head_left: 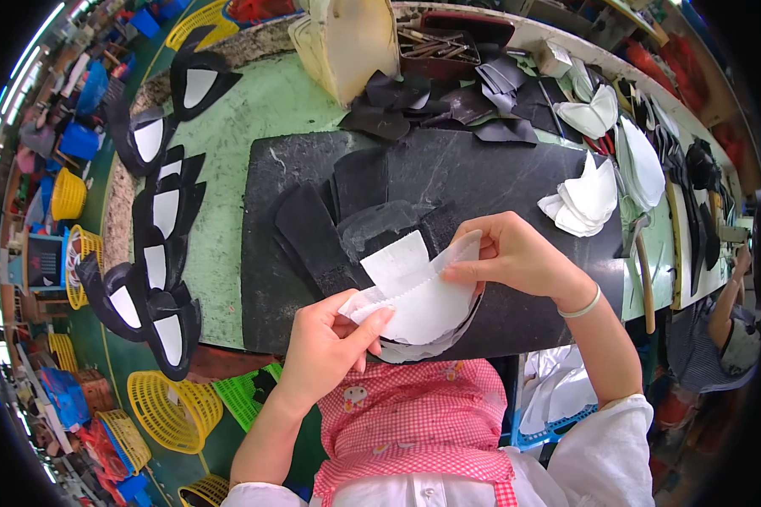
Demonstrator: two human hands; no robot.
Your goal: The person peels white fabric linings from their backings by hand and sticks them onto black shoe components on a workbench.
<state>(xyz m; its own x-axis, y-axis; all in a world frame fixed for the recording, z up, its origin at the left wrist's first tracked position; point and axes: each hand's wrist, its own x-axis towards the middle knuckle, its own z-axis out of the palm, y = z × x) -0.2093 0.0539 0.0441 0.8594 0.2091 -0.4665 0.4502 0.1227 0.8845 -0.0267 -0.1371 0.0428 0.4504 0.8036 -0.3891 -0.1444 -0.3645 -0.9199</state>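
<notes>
My left hand (330, 342) pinches the lower left corner of a white curved fabric piece (423, 304). My right hand (507, 253) pinches its upper right end, so the piece is stretched between both hands above a black stone slab (448, 169). Under the white piece lies a black shoe-upper piece (313, 232) with more black pieces beside it on the slab.
Black-and-white cut pieces (165, 211) lie in a row along the green table's left edge. A stack of white pieces (588, 198) sits right of the slab, with a hammer (643, 270) near it. Yellow baskets (173, 410) stand on the floor. Another person (719, 338) sits at right.
</notes>
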